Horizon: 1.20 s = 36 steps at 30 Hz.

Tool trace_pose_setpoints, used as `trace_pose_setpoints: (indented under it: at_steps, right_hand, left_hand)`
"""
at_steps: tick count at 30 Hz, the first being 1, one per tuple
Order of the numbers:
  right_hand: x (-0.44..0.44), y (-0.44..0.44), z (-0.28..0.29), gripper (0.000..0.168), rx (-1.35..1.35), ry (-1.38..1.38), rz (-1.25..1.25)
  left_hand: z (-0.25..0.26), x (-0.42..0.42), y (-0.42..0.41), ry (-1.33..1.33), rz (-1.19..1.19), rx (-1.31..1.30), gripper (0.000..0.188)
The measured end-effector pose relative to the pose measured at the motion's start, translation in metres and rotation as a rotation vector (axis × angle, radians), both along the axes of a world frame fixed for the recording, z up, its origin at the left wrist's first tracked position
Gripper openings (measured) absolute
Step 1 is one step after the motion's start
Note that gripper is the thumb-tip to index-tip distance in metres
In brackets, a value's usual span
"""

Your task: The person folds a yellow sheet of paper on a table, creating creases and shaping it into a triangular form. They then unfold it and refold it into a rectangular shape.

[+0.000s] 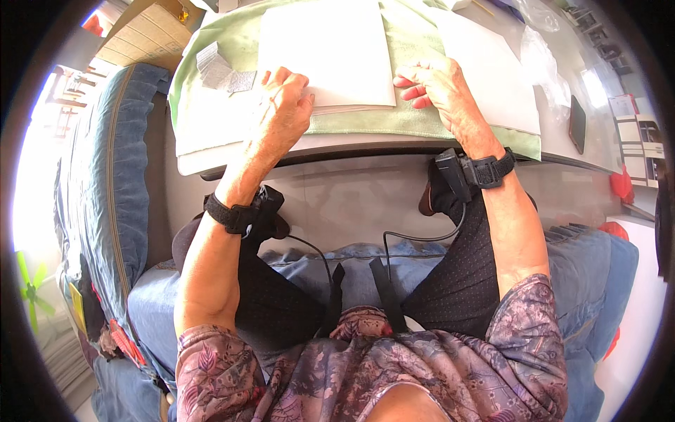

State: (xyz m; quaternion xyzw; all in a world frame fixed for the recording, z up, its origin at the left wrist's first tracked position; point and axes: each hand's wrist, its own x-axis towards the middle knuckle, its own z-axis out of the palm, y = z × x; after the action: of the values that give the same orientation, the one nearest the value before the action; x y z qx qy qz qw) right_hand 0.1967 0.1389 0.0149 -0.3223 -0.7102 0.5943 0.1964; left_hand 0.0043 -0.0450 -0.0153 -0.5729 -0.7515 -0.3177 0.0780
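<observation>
A stack of white paper sheets (337,58) lies on a pale green cloth (364,124) on the table before me. My left hand (285,108) rests at the stack's lower left edge, its fingers curled downward. Whether those fingers pinch a sheet is hidden. By the stack's right edge is my right hand (435,89), fingers bent toward the paper; nothing shows clearly between them. Several small grey textured pieces (213,66) lie overlapping left of the stack. Another white sheet (488,74) is spread to the right, partly behind my right hand.
A dark phone (577,124) and crumpled clear plastic (546,68) lie on the table's right side. At upper left stands a cardboard box (145,34). Black cables (422,238) run from my wrist-strapped devices across my lap. A denim-covered sofa arm (121,174) rises at left.
</observation>
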Motion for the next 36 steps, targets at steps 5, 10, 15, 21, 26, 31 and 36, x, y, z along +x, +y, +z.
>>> trace_pose_setpoints:
  at_steps: [5,10,15,21,26,31,36]
  right_hand:
    - [0.0028,0.0025,-0.0018,0.028,0.019,0.003,0.023]
    - [0.0019,-0.0005,0.0008,0.026,-0.031,0.000,0.042]
    - [0.0011,0.0031,-0.0042,0.024,-0.080,0.013,0.055]
    - [0.0000,0.0023,-0.0032,0.025,-0.103,0.034,0.032]
    - [-0.0005,-0.0008,0.0010,0.025,-0.104,0.029,0.012]
    - [-0.0012,-0.0018,0.0017,0.026,-0.098,0.035,0.008]
    - [-0.0009,0.0007,0.0018,0.028,-0.099,0.043,0.024]
  left_hand:
    - [0.0036,0.0007,-0.0010,0.057,-0.016,-0.021,0.014]
    - [0.0042,0.0030,0.0000,0.027,0.008,-0.036,0.014]
    - [0.0038,0.0045,0.0022,0.036,0.006,-0.032,0.013]
    - [0.0010,0.0017,0.0024,0.043,-0.017,-0.020,0.013]
    - [0.0042,0.0045,0.0027,0.022,0.000,-0.051,0.013]
    - [0.0032,0.0040,0.0043,0.044,-0.019,-0.024,0.012]
    - [0.0025,0.0039,0.0071,0.061,-0.044,-0.015,0.014]
